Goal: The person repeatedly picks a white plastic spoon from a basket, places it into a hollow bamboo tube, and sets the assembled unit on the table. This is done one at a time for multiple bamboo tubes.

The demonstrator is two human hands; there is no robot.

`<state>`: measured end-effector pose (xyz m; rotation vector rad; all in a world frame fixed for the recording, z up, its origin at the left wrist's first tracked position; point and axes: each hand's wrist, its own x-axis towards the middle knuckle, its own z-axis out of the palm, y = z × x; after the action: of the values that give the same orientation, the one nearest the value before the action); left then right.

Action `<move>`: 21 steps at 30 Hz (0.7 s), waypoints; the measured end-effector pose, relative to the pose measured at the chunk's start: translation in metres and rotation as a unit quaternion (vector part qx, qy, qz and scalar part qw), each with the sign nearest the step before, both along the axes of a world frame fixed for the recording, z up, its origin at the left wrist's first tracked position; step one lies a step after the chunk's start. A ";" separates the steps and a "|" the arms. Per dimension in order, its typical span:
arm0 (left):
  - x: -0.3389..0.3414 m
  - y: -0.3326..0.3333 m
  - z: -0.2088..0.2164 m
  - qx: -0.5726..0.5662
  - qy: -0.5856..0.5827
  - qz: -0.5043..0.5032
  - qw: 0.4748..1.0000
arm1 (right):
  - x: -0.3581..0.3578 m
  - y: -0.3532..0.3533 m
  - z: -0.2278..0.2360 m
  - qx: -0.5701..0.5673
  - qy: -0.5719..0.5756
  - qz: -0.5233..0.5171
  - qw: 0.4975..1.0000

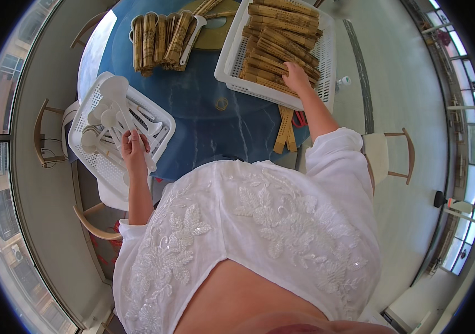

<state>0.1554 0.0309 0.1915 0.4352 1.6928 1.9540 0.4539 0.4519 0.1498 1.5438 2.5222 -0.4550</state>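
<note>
Over the left white basket (162,114), my left hand (133,146) is closed round the handle of a large white spoon (116,92). The spoon's bowl points away from me, and its handle end sticks out below my fingers. More white spoons and ladles (90,139) lie loosely in that basket. On the right, my right hand (298,80) reaches into a second white basket (232,50) piled with long, narrow gold-brown paper sleeves (273,39). Its fingers pinch a gold-brown sleeve (282,67) in the pile; the fingertips are partly hidden.
Bundled sleeves (159,39) with a white spoon (193,39) lie at the far left of the blue round table (204,117). Near the right edge are two loose sleeves (285,131) and red-handled scissors (300,118). A ring (222,104) lies mid-table. Chairs (390,153) stand around.
</note>
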 end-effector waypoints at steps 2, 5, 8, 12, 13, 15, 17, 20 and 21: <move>0.015 0.000 0.007 -0.014 -0.023 -0.022 0.999 | -0.002 0.007 -0.003 0.000 -0.041 0.023 0.999; 0.029 -0.001 0.015 -0.017 -0.036 -0.037 0.999 | -0.010 0.015 0.000 -0.021 -0.104 0.037 0.994; 0.036 -0.005 0.014 -0.024 -0.048 -0.045 0.998 | -0.013 0.023 -0.003 -0.032 -0.143 0.024 0.989; 0.043 -0.005 0.011 -0.020 -0.055 -0.064 0.996 | -0.015 0.027 0.007 -0.024 -0.216 0.047 0.975; 0.044 -0.006 0.011 -0.025 -0.049 -0.068 0.996 | -0.014 0.022 0.012 0.014 -0.199 0.057 0.978; 0.045 -0.007 0.012 -0.036 -0.036 -0.077 0.996 | -0.014 0.012 0.019 0.087 -0.164 0.074 0.980; 0.045 -0.006 0.012 -0.026 -0.031 -0.089 0.995 | -0.005 0.010 0.018 0.179 -0.114 0.092 0.973; 0.044 -0.003 0.016 -0.015 -0.032 -0.107 0.994 | 0.006 0.005 0.030 0.344 -0.018 0.168 0.924; 0.044 -0.002 0.018 -0.012 -0.035 -0.114 0.993 | 0.007 0.001 0.037 0.400 0.018 0.199 0.895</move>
<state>0.1994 0.0290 0.2093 0.5207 1.5497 1.7623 0.4612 0.4528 0.1866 1.0941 3.1296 0.7047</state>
